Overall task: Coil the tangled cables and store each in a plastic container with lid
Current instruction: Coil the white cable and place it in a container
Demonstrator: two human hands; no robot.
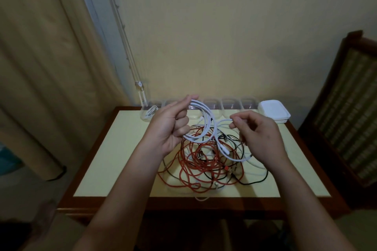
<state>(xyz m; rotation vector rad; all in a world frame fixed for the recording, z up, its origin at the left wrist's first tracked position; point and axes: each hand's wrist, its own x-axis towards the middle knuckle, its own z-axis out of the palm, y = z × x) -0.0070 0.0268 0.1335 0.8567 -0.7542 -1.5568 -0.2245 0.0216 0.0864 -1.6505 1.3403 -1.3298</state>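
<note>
Both hands raised over the table (98, 153), coiling a white cable (206, 115).
The left hand (170, 128) grips the loops; the right hand (259, 134), at 3 o'clock, pinches the cable's free part.

Containers (230, 106) behind cables (206, 165) — lids (274, 113) rightmost

Bare tabletop (114, 159) lies open left of the cable tangle (206, 171), with a narrower strip on its right. The tangle fills the middle beneath my left hand (173, 126) and right hand (259, 134), and the white cable (223, 121) I grip bars the gap between them. The clear containers (230, 108) and stacked lids (274, 113) line the far edge; a chair (346, 108) crowds the right.
</note>
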